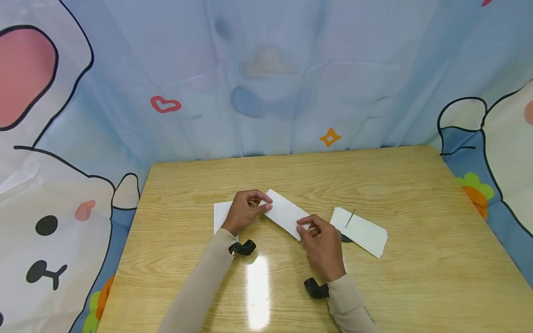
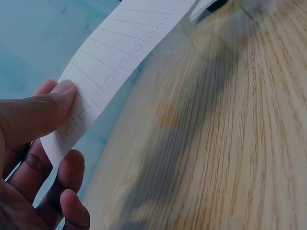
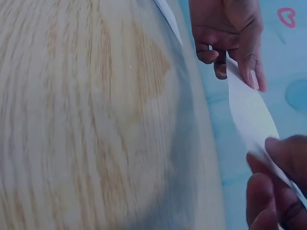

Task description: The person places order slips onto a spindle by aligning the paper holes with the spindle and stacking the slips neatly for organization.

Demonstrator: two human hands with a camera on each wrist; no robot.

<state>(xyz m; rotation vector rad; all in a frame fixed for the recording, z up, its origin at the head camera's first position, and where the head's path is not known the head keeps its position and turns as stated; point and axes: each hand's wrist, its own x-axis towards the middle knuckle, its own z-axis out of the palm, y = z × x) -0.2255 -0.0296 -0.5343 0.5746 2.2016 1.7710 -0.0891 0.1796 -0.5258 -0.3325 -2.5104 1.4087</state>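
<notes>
Fingers of the left hand and the right hand each pinch an end of one white paper strip, thumb against fingertips with only the paper's thickness between. It is held above the middle of the counter, slanting from far left to near right.

Beyond, a pale blue printed cloth hangs in soft folds behind the counter's far edge, with cartoon animals at left and right, a red heart and an orange star. Light wood with wavy grain forms the counter; it runs well past both hands on either side, and glare shines near, between the sleeves.

Just right of the right hand lies a stack of white paper slips, their corners slightly fanned. A white sheet lies partly under the left hand and wrist. Black wrist devices jut inward, near the strip's near side.

Smooth and rectangular, the strip bows gently along its length; ruled lines and a row of small boxes show on one face in the left wrist view. Smallest are a dark base peeking from beneath the stack and a thin tilted rod over it; whether the rod pierces the slips cannot be told.
</notes>
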